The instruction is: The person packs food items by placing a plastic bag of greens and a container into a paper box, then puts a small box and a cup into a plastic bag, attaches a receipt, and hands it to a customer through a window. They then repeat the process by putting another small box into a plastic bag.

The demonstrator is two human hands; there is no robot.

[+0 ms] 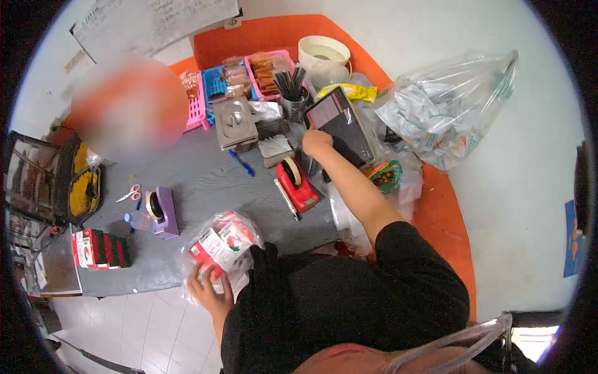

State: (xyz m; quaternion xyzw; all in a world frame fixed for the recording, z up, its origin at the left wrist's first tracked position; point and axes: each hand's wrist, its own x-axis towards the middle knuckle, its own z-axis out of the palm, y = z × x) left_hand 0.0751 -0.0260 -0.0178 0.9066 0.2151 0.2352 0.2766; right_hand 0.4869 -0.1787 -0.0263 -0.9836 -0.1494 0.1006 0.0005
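Note:
My right hand (317, 143) reaches forward to the tablet (339, 128), a finger extended at the left part of its dark screen. At the table's front edge, my left hand (210, 288) rests with spread fingers against a clear plastic bag (240, 258) that holds red packs with a white label (219, 247). Left of the tablet is a red tape dispenser (299, 190), with a white pen (287, 199) beside it. A metal cup of black straws (294, 103) stands behind the tablet's left edge.
On the left are a purple tape dispenser (165, 215), scissors (131, 194) and red-black boxes (99, 249). A lidded metal container (236, 123) and pink basket (269, 75) stand at the back. Right of the tablet hangs a large clear bag (445, 112).

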